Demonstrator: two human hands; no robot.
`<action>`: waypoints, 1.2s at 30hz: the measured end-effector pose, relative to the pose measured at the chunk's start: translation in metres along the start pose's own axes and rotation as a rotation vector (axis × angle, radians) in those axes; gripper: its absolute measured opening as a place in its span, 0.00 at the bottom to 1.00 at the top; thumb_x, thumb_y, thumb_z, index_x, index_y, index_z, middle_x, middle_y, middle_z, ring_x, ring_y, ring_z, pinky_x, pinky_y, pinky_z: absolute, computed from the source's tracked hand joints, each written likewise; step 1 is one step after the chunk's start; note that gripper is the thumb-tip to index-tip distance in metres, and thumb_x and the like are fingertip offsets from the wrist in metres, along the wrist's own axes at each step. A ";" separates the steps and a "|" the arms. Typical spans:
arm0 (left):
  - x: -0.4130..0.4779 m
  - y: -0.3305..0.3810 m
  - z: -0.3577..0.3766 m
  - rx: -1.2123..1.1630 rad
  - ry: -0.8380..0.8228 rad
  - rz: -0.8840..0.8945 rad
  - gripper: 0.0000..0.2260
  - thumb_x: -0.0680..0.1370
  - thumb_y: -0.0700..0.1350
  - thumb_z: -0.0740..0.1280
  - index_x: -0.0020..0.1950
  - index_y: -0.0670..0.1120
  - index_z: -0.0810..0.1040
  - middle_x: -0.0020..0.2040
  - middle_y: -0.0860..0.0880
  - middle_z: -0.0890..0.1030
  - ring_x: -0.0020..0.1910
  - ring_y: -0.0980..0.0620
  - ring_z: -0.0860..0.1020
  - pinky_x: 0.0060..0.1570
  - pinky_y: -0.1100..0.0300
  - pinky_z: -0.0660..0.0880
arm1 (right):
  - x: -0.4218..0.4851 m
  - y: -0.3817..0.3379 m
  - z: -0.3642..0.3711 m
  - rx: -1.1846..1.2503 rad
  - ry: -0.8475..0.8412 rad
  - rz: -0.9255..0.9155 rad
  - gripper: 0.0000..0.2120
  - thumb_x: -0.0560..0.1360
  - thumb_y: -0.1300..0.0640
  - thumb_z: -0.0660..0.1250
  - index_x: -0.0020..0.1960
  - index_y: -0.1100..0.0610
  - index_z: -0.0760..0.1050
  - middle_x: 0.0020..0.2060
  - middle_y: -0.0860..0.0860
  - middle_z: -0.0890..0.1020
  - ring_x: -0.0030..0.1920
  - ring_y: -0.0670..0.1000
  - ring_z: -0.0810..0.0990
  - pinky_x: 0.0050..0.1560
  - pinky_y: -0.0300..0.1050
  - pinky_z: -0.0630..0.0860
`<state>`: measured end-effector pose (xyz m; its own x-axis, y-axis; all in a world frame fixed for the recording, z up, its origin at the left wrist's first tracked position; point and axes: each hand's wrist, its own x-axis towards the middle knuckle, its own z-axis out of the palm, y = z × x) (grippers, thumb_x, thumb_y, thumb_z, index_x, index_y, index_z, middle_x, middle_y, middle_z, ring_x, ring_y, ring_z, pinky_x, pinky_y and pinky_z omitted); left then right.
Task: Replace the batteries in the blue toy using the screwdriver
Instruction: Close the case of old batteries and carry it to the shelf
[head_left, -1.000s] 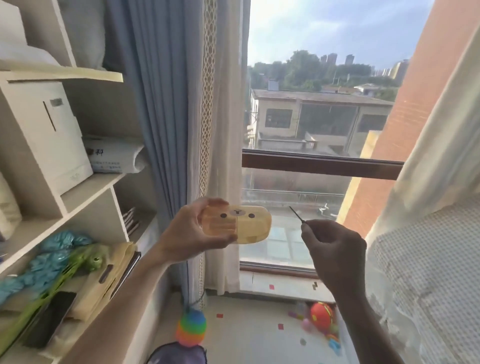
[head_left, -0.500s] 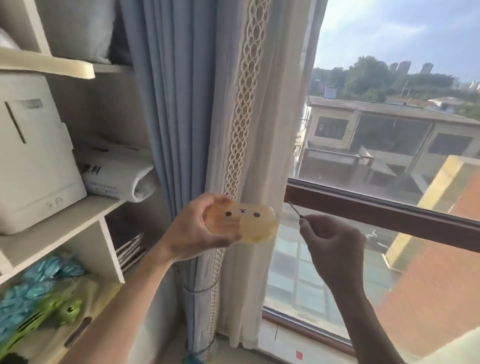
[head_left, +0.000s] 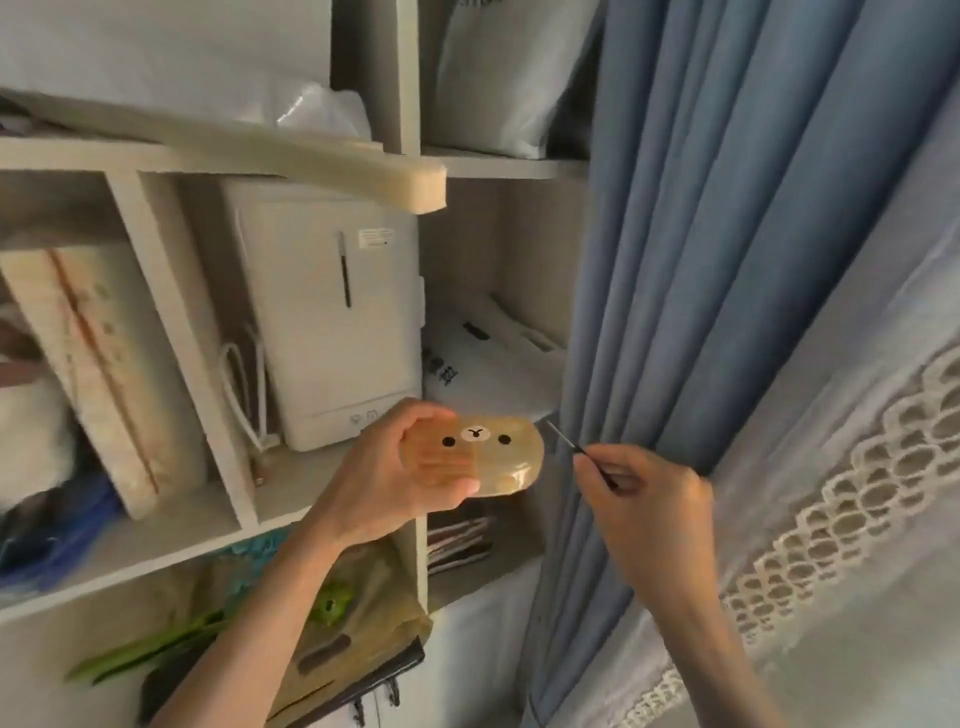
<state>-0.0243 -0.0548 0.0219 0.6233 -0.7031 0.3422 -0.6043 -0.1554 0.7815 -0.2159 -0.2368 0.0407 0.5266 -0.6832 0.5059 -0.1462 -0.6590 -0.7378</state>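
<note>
My left hand (head_left: 387, 475) holds up a flat tan oval case with a bear face (head_left: 488, 454), thumb below and fingers over its top left. My right hand (head_left: 644, 499) pinches a thin dark screwdriver (head_left: 569, 444); its tip points up and left and sits just right of the case without touching it. No blue toy and no batteries are in view.
A white shelf unit (head_left: 208, 525) fills the left, holding a white appliance (head_left: 332, 317), bagged bedding, a printed bag (head_left: 483, 364) and green and blue items lower down. A blue curtain (head_left: 691, 260) and a lace-trimmed sheer curtain (head_left: 857, 467) hang at the right.
The view has swung left from the window to the shelves and curtain. Both hands keep the same grips and the same spacing in front of me.
</note>
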 end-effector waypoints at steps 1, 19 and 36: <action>-0.001 -0.005 -0.006 0.027 0.053 -0.031 0.32 0.64 0.62 0.81 0.66 0.59 0.76 0.61 0.61 0.81 0.61 0.58 0.80 0.60 0.58 0.80 | 0.009 -0.001 0.013 0.020 -0.054 -0.043 0.03 0.75 0.57 0.76 0.47 0.51 0.88 0.35 0.34 0.84 0.39 0.32 0.84 0.41 0.28 0.81; -0.020 -0.079 -0.051 0.292 0.277 -0.523 0.35 0.67 0.60 0.83 0.71 0.59 0.74 0.67 0.55 0.75 0.65 0.58 0.78 0.67 0.60 0.74 | 0.056 -0.002 0.220 -0.128 -0.448 -0.181 0.11 0.80 0.57 0.68 0.41 0.57 0.83 0.34 0.53 0.85 0.33 0.53 0.84 0.37 0.51 0.84; -0.023 -0.100 -0.044 0.441 0.163 -0.498 0.31 0.83 0.49 0.69 0.83 0.48 0.62 0.83 0.52 0.60 0.81 0.51 0.63 0.79 0.58 0.61 | 0.047 0.023 0.260 -0.197 -0.642 -0.140 0.10 0.81 0.58 0.62 0.55 0.61 0.79 0.57 0.59 0.79 0.58 0.59 0.78 0.57 0.50 0.75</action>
<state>0.0433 0.0077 -0.0407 0.9253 -0.3663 0.0983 -0.3503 -0.7259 0.5920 0.0230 -0.2023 -0.0685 0.9350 -0.3056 0.1801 -0.1582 -0.8138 -0.5592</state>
